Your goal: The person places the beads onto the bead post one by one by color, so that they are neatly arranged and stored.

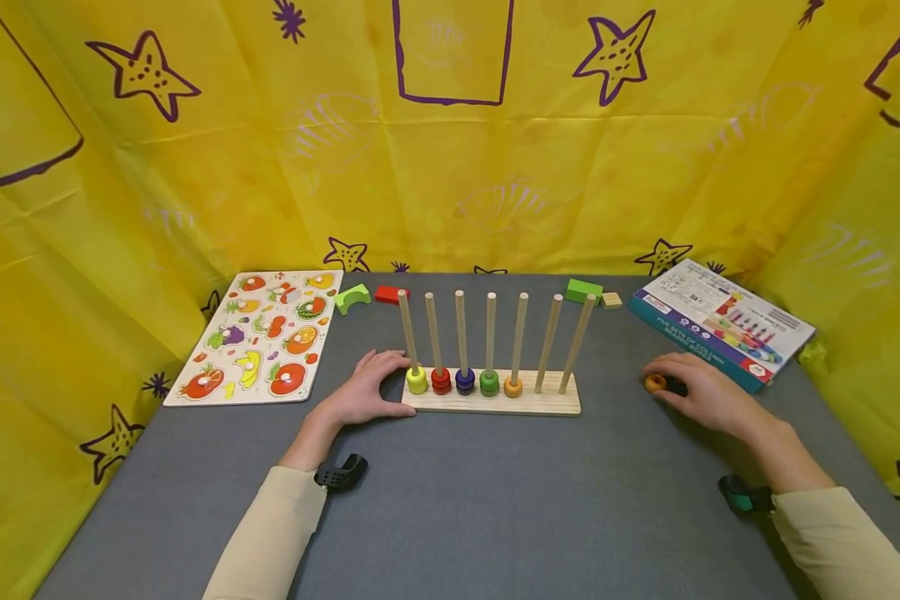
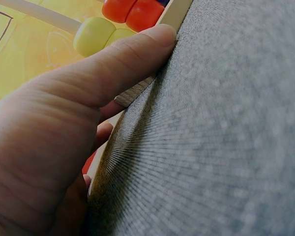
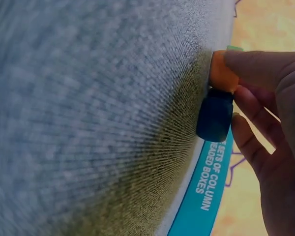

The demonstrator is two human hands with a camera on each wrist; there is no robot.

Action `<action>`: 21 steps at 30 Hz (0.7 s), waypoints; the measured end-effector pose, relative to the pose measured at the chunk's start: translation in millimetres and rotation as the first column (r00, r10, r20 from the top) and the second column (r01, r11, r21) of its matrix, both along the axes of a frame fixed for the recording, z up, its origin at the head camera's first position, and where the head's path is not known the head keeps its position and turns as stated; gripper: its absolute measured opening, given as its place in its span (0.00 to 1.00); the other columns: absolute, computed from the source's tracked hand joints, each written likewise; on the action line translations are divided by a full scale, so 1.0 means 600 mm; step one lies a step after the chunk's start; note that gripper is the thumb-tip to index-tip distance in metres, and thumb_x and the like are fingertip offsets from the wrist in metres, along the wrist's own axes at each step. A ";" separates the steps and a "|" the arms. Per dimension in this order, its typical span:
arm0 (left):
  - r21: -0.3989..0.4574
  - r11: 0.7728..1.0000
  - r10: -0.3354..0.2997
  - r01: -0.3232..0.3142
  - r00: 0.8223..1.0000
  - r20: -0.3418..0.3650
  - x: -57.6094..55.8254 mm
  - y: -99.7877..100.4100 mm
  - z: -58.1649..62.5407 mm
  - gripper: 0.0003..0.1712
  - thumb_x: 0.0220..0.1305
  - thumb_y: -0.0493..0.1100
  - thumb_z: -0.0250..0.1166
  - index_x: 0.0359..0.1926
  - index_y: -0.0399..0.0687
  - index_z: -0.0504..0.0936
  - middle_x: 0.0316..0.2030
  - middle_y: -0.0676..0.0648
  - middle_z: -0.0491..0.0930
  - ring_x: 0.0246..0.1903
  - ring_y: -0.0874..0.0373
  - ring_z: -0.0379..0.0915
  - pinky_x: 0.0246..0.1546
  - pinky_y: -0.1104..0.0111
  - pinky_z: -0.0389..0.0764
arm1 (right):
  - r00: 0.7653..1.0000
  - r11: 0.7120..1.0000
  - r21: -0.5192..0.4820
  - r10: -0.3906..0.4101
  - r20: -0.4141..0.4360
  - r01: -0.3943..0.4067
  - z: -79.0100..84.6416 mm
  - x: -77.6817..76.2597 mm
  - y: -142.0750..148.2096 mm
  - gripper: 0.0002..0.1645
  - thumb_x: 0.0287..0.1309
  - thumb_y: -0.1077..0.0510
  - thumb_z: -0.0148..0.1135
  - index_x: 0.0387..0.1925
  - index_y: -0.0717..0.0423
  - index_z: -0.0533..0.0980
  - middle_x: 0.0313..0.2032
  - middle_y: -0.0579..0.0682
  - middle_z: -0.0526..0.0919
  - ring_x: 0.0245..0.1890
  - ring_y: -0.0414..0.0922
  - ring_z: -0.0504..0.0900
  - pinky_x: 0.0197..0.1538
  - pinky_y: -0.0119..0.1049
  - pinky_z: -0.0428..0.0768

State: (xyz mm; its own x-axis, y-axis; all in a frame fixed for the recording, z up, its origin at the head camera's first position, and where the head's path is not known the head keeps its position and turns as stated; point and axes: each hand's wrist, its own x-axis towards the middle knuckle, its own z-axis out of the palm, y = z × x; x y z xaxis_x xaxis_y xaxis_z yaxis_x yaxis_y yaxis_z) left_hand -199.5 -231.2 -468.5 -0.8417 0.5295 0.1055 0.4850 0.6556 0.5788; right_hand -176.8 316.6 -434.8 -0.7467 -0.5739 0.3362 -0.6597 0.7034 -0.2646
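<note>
In the head view, right fingers partly hide the pinched orange bead.

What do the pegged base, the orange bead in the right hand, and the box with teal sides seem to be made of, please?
Pegged base: pale wood, apparently unpainted; grain lines show. Held orange bead: smooth and evenly coloured, perhaps painted wood, but plastic is possible. Box: probably smooth printed cardboard, judging by its flat panels and straight edges.
</note>
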 end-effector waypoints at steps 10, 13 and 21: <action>-0.001 1.000 -0.005 0.005 1.000 -0.003 0.001 0.001 0.001 0.43 0.52 0.53 0.79 0.64 0.37 0.75 0.65 0.38 0.71 0.69 0.43 0.59 0.74 0.47 0.38 | 1.000 1.000 -0.018 -0.006 0.020 0.007 0.010 0.004 -0.012 0.14 0.53 0.66 0.75 0.43 0.54 0.85 0.42 0.43 0.84 0.41 0.42 0.80 0.47 0.39 0.79; 0.004 1.000 -0.003 0.003 1.000 -0.009 0.002 0.000 0.002 0.43 0.52 0.53 0.79 0.64 0.36 0.75 0.65 0.37 0.70 0.69 0.42 0.60 0.74 0.47 0.38 | 0.999 0.999 -0.033 -0.011 0.052 0.013 0.021 0.013 -0.028 0.13 0.56 0.64 0.74 0.44 0.53 0.85 0.43 0.40 0.84 0.42 0.40 0.80 0.48 0.34 0.80; -0.005 1.000 -0.001 0.001 1.000 -0.009 0.002 0.001 0.002 0.43 0.52 0.53 0.79 0.64 0.36 0.74 0.65 0.37 0.70 0.69 0.42 0.59 0.74 0.47 0.39 | 0.991 0.990 -0.091 0.116 0.068 -0.110 0.047 0.035 -0.093 0.18 0.51 0.68 0.76 0.44 0.52 0.85 0.44 0.40 0.82 0.40 0.39 0.80 0.44 0.40 0.84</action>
State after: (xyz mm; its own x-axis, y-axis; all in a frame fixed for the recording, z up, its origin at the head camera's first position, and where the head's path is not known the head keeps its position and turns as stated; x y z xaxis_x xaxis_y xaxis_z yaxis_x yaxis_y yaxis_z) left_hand -198.2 -230.4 -467.1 -0.8401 0.5310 0.1108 0.4910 0.6576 0.5713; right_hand -155.7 260.9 -406.3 -0.7030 -0.6271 0.3354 -0.7104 0.5977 -0.3716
